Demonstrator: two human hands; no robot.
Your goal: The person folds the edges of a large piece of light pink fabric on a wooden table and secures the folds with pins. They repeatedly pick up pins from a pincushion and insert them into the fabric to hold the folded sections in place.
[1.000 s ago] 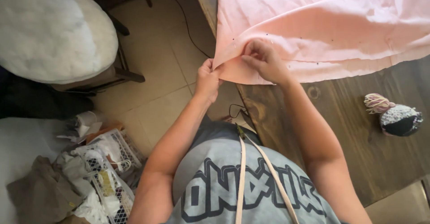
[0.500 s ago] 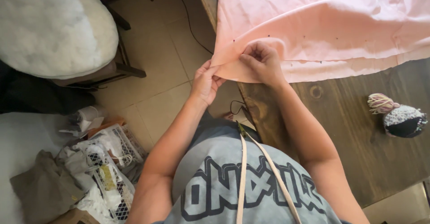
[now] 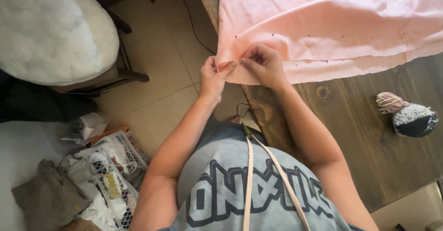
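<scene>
- my left hand point(image 3: 213, 76) was closed in a pinch on the corner of the pink fabric point(image 3: 332, 28), thumb and fingertips pressed together over the folded hem.
- my right hand point(image 3: 263, 65) sat just beside it, fingers curled down and gripping the same hem edge, knuckles up; whether anything small was held between those fingers, i could not tell.
- both hands met at the near left corner of the cloth, right where it hung past the edge of the tabletop point(image 3: 369, 134).
- the pink fabric lay spread over the far part of the dark wooden tabletop, with small dark pins dotted in a row along its lower edge.
- a knitted ball with a tassel point(image 3: 408, 116) rested on the tabletop to my right, well apart from the fabric.
- a tape measure point(image 3: 251, 175) hung down over my grey shirt.
- on the tiled floor to my left stood a white basket point(image 3: 113, 175) full of scraps, and a chair with a white fluffy cushion point(image 3: 50, 32) stood farther off.
</scene>
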